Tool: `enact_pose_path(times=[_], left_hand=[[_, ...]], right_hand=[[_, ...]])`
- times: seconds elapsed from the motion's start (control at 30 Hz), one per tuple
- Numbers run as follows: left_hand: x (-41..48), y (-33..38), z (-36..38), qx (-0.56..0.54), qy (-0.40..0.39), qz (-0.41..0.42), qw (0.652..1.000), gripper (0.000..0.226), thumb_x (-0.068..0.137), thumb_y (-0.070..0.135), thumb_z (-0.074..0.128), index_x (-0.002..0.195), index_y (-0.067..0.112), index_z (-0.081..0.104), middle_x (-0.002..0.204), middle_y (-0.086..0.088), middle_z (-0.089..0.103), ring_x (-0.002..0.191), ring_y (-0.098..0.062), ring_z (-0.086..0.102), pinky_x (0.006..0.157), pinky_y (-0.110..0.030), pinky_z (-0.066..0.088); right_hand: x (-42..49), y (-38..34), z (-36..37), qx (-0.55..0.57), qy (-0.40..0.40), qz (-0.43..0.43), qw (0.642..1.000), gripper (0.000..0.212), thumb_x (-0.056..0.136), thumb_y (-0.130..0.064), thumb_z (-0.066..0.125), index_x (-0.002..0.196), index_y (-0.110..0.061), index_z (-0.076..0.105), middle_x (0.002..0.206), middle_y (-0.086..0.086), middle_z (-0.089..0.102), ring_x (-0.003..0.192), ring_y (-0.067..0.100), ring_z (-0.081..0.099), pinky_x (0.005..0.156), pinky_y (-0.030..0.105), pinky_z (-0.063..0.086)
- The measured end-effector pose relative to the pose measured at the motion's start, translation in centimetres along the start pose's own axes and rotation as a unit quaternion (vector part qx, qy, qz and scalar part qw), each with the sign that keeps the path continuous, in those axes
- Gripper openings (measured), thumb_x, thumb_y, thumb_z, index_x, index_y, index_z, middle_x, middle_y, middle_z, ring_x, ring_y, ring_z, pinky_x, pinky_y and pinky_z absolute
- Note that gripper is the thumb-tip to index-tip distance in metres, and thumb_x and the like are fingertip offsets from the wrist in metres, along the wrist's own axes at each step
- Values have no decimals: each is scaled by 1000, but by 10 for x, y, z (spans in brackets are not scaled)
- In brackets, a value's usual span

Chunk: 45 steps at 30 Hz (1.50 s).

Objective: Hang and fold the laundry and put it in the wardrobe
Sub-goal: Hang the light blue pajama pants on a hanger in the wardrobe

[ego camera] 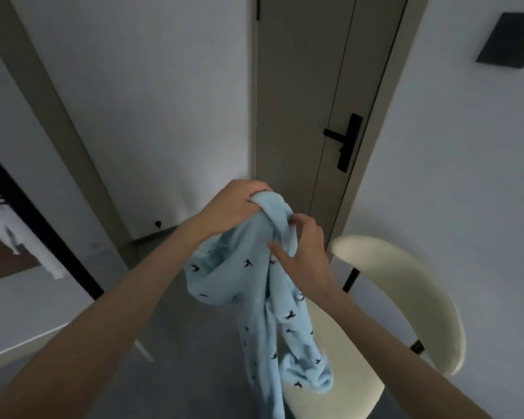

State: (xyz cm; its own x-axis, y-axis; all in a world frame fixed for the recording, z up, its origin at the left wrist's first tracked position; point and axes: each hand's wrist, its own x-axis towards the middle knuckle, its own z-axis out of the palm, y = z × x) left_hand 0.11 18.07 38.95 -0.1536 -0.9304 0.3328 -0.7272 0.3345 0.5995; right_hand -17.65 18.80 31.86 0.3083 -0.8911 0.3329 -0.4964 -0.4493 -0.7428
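A light blue garment (254, 285) with small dark bird prints hangs bunched in front of me, its lower end drooping onto the chair seat. My left hand (233, 204) grips its top in a fist. My right hand (303, 249) is just below and to the right, fingertips pinching a fold of the same cloth near the top.
A cream chair (406, 291) with a curved back stands under and right of the garment. A beige door with a black handle (345, 140) is ahead. At the left, pale clothes (9, 225) hang by a dark frame above a white surface (18, 316).
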Motion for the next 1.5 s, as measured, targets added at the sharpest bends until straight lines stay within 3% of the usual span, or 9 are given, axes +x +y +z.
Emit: enact_pose_path(times=[0.1,0.27,0.53,0.7,0.8,1.07,1.17,1.27,1.5], left_hand=[[-3,-2,-21,-11,4,9,1000,26,79,12,54,100,14,69,91,9,65,85,3,59,79,-13,45],[-19,-28,-35,-56,57,-62,995,7,82,16,66,88,14,68,83,3,68,74,-3,58,70,-21,45],[-61,-73,-14,-215,33,-245,945,45,77,30,74,117,27,54,104,17,61,91,4,57,70,-11,47],[-64,-90,-22,-254,116,-310,909,17,83,32,68,99,28,62,95,6,65,93,-14,61,81,-28,50],[-60,-90,-48,-263,178,-341,885,9,84,30,67,84,21,65,88,0,65,74,-10,61,60,-15,50],[-31,-72,-72,-88,106,-228,964,23,73,26,78,77,6,68,70,-1,61,64,-8,52,60,-21,41],[-27,-67,-77,-86,140,-206,965,16,71,20,79,69,14,64,66,5,59,60,1,51,58,-16,41],[-34,-69,-92,-71,191,-201,958,20,69,20,81,70,23,61,69,12,60,57,10,53,56,-6,40],[-86,-87,-80,-98,207,-213,950,27,87,20,63,107,4,56,91,-2,61,75,-8,56,65,-11,43]], right_hand=[[15,-9,9,-19,51,-63,997,38,94,-25,51,129,-13,43,122,-8,39,113,7,33,90,19,31],[36,-44,7,140,23,-51,989,17,101,-12,35,93,-11,51,67,-3,48,53,4,40,48,16,33],[79,-90,8,238,50,-69,968,26,100,-13,35,98,5,54,82,7,51,70,8,44,61,18,38],[93,-77,14,186,61,-36,980,12,99,-20,39,98,-12,49,79,-11,49,63,-7,46,59,11,39],[96,-51,18,147,31,37,988,11,97,-21,43,107,-16,43,87,-12,50,76,2,51,61,18,42],[83,-60,62,80,-273,-52,957,57,84,-27,67,130,-21,34,105,-11,54,96,7,57,83,23,50],[90,-68,74,-6,-235,-77,969,42,85,-50,54,108,-16,49,89,0,62,81,18,62,73,40,53],[92,-77,74,73,-196,-76,975,27,97,-32,45,84,-8,47,66,-2,45,61,15,44,58,30,36],[84,-123,80,277,-93,-66,954,19,101,-18,37,90,-5,47,72,-6,45,64,6,40,58,18,35]])
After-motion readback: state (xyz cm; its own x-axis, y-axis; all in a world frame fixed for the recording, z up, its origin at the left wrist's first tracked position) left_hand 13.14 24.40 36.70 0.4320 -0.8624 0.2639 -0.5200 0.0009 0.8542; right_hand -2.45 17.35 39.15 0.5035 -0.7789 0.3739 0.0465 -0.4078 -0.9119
